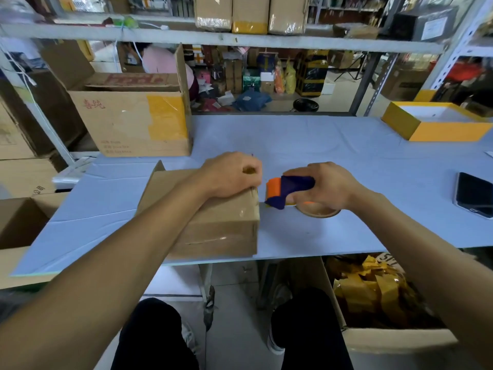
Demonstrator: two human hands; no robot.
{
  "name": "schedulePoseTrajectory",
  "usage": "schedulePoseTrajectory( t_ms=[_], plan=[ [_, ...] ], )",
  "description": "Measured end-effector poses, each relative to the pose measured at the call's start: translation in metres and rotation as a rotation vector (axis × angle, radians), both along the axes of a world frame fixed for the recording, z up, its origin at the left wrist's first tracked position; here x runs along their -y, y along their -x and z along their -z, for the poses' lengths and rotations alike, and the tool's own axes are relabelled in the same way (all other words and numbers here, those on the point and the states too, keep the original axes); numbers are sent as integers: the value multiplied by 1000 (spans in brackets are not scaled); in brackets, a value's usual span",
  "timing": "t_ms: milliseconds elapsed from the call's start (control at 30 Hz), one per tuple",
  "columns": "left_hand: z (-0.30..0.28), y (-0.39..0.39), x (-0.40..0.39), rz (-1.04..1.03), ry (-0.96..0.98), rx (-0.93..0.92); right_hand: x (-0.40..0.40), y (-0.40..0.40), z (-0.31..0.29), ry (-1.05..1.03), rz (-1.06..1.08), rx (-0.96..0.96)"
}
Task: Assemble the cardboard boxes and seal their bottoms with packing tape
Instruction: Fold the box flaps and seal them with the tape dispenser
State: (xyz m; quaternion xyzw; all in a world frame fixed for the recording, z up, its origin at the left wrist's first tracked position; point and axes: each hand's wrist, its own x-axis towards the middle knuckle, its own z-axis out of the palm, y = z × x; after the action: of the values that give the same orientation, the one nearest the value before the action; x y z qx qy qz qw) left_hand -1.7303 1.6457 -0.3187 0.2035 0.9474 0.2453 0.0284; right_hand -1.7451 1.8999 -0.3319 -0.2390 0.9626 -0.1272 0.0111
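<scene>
A small brown cardboard box (pixel 218 228) lies on the pale blue table (pixel 320 145) near its front edge, with clear tape glinting along its top seam. My left hand (pixel 232 174) rests on the box's top right corner, fingers curled and pressing down. Just right of the box, my right hand (pixel 325 185) grips an orange and dark blue tape dispenser (pixel 285 189) with a roll of clear tape. The dispenser's nose sits at the box's right edge, close to the table surface.
A large open carton (pixel 133 121) with yellow tape stands at the back left. A yellow-sided shallow box (pixel 434 124) is at the back right, and a black phone (pixel 473 194) lies at the right. Under the table a carton (pixel 373 295) holds yellow scraps. Shelving rises behind.
</scene>
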Motion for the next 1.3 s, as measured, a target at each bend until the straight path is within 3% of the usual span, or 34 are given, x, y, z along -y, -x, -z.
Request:
schedulePoseTrajectory(
  t_ms=[100, 300, 433, 600, 767, 900, 1067, 1167, 1300],
  plan=[
    [4, -2, -7, 24, 150, 17, -18, -2, -8, 88, 51, 25],
    [3, 0, -6, 38, 178, 23, -26, -14, -18, 456, 45, 85],
    [2, -1, -8, 34, 145, 31, -20, -24, -18, 526, 23, 104],
    [-6, -18, 5, -168, -213, -237, -8, -37, -22, 600, 6, 106],
    [-18, -40, 10, -222, -327, 60, 10, -47, -27, 651, -40, 102],
    [-24, -50, 10, -264, -454, 163, 23, -53, -28, 664, -65, 96],
    [-33, -56, 10, -373, -350, 174, 23, -57, -27, 670, -100, 132],
    [-30, -53, 22, -471, -395, 159, 6, -58, -26, 658, -71, 142],
    [-33, -55, 23, -426, -263, 118, -3, -54, -24, 655, -57, 161]
  ],
)
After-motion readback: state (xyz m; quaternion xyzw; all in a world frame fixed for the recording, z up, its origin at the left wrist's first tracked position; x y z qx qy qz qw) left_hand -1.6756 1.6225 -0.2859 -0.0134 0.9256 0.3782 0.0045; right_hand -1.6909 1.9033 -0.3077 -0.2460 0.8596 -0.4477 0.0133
